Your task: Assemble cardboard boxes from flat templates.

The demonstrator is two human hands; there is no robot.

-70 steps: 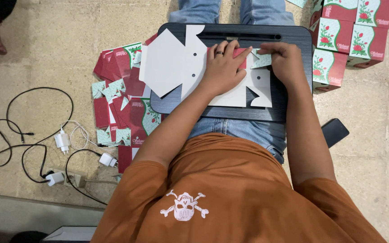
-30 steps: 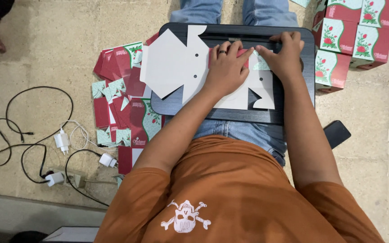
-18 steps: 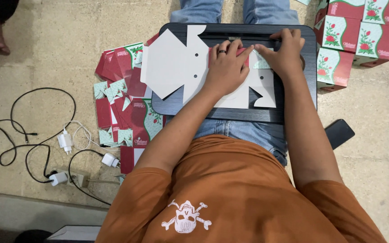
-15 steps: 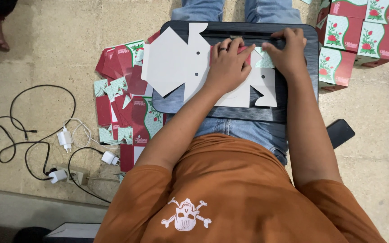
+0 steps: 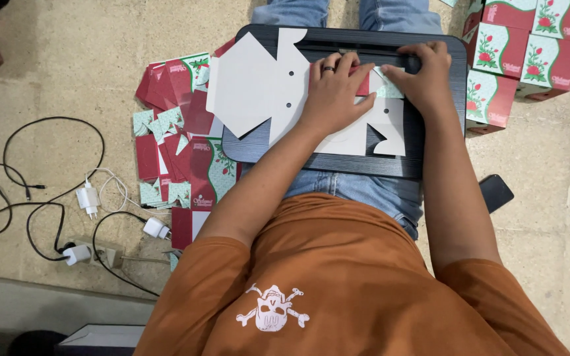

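Stone floor; two hands [image 5: 334, 92] [image 5: 427, 76] on one flat carton blank [image 5: 258, 89].

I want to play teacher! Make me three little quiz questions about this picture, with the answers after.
1. True or false: the left hand presses flat on the white cardboard sheet.
2. Where is the pile of flat red boxes: A) floor, B) black tray?
3. Fill in: the right hand pinches a small ____ flap.

Key: 1 true; 2 A; 3 green.
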